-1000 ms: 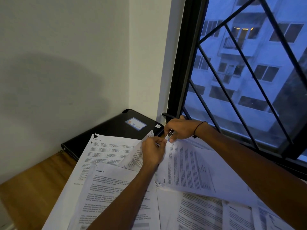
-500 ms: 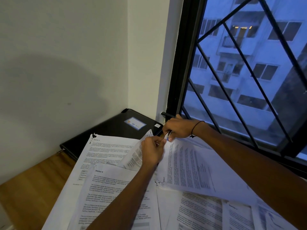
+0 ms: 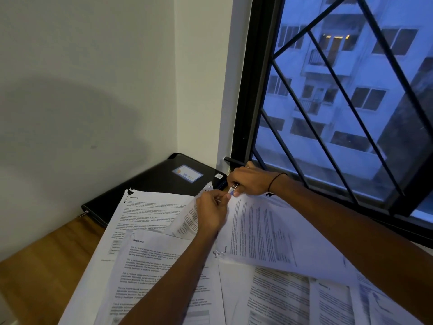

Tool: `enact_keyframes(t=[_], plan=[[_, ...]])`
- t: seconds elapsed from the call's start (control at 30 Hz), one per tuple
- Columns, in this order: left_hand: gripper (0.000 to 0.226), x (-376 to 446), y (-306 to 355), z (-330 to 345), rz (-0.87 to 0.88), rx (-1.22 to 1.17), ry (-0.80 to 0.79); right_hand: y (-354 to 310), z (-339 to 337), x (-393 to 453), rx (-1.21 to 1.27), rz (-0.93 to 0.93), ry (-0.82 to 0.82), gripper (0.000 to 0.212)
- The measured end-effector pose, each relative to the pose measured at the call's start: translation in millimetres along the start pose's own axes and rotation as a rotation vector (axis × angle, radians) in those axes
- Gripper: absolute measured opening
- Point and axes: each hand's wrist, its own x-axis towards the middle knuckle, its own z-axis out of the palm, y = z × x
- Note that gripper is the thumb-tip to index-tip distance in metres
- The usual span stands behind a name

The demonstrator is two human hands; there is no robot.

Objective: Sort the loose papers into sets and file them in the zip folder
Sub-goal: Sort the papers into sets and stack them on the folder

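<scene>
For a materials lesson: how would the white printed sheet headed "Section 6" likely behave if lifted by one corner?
The white printed sheet headed "Section 6" would probably flop and bend, since it looks like thin paper. It is likely light for its size. It may slide easily, because it lies loosely over other white printed papers.

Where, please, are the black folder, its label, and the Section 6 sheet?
Folder [image 3: 150, 184]: head view, bare black cover.
Label [image 3: 187, 173]: head view, middle of the sticker.
Section 6 sheet [image 3: 152, 266]: head view, its printed text.
</scene>
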Motion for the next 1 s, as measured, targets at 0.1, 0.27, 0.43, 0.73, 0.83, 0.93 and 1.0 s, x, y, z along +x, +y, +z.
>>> enact_keyframes(t=[0.1,0.27,0.43,0.73,0.83,0.93,1.0], plan=[[0.005,-0.3,1.9,-1.6,0.016,0.032,-0.001,-0.1,-3.9,-8.6,0.035,0.006,0.023,0.015],[0.005,-3.7,7.9,-6.5,0.048,0.024,-0.016,3.5,-7.5,-26.9,0.247,0.096,0.154,0.012],[0.006,-7.1,15.5,-8.3,0.061,0.019,-0.029,5.0,-7.3,-33.8,0.439,0.169,0.225,0.018],[0.013,17.3,37.7,-40.8,0.31,0.057,-0.053,18.5,-5.9,-38.9,0.541,0.079,0.105,0.029],[0.017,41.1,51.3,-65.9,0.327,0.079,-0.123,28.9,-8.7,-46.1,0.642,0.053,0.1,0.022],[0.016,64.5,69.0,-95.7,0.322,0.099,-0.203,30.2,-10.0,-51.1,0.788,0.048,0.089,0.035],[0.016,78.3,79.8,-109.4,0.36,0.158,-0.254,23.7,-7.9,-50.3,0.906,0.049,0.096,0.047]])
